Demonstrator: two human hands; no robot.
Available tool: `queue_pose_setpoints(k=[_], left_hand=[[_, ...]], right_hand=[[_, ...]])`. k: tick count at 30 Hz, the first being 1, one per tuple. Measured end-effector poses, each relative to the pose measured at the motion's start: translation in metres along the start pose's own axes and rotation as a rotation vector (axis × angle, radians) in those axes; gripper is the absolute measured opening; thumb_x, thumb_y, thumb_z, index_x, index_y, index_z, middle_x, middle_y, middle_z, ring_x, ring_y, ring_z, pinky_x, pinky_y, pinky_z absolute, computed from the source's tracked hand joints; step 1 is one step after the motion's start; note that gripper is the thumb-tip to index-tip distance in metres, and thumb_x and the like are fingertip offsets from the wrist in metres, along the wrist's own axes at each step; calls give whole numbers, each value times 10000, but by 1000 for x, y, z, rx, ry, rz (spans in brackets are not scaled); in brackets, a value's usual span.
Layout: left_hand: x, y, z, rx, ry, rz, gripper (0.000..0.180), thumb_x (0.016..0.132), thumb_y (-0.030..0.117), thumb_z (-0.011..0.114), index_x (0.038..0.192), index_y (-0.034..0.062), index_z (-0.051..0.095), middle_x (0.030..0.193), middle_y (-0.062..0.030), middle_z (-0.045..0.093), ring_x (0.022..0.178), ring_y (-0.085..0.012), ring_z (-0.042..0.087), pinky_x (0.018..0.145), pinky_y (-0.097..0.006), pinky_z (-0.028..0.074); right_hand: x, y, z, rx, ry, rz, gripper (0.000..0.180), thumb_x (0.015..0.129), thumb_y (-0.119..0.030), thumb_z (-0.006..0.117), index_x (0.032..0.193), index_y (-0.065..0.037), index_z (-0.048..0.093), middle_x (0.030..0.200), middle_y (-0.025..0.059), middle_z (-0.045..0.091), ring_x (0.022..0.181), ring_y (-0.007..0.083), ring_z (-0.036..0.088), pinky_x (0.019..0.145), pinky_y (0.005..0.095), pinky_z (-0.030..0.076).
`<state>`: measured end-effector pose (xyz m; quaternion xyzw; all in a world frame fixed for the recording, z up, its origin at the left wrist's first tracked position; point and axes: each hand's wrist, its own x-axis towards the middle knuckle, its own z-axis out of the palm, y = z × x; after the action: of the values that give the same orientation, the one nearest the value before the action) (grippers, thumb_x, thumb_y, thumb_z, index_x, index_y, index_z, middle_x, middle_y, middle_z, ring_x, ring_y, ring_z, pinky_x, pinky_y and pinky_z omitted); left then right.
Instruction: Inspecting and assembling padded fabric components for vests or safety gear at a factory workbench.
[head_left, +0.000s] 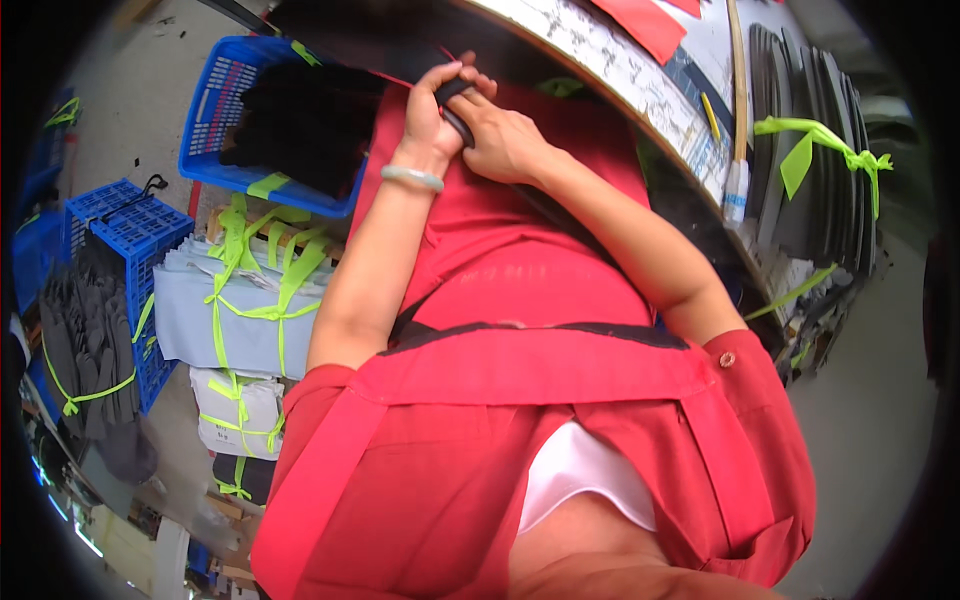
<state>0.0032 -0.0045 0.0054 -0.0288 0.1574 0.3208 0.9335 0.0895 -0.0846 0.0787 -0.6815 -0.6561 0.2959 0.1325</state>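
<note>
Short dark printed characters on white wrapped bundle tied with yellow-green strips (218,408); small and blurred; single row of faint, pale characters across red cloth apron (545,298), too washed-out to read; dark scrawled marks along white tabletop with brown edge (562,42), illegible.

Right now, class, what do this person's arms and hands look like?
The left hand and right hand are ungloved; both forearms are bare below short, red fabric sleeves. A pale grey-green bangle rings the left wrist; a small round button sits on the right sleeve.
</note>
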Motion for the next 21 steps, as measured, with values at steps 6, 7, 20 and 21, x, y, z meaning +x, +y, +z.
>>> queue_pose_setpoints(k=[6,7,20,21], left_hand=[[-13,-6,27,28,190,13,277,919,181,583,1083,-41,554,805,-77,589,824,-226,581,916,-402,477],[-11,-7,18,23,196,12,277,919,181,583,1083,-41,554,805,-77,589,824,-226,581,916,-402,477],[-2,-9,-7,-29,5,-12,266,882,105,573,1101,-36,519,838,-89,584,855,-241,574,971,-414,448],[-1,-5,0,-68,24,-25,280,899,126,570,1116,-44,518,862,-93,595,887,-250,583,1001,-419,441]], right_hand=[[-26,8,-4,52,-25,37,434,733,-92,555,1163,-80,505,1210,180,558,968,419,600,790,502,507],[-25,8,-2,54,-32,40,434,733,-92,555,1163,-80,505,1210,180,558,968,419,600,790,502,507],[-6,7,-5,23,-101,74,551,683,-76,568,1226,-84,478,1335,164,462,1003,398,595,819,487,491],[3,6,-6,7,-135,116,553,683,-72,563,1228,-88,477,1326,171,469,1001,397,595,815,491,491]])
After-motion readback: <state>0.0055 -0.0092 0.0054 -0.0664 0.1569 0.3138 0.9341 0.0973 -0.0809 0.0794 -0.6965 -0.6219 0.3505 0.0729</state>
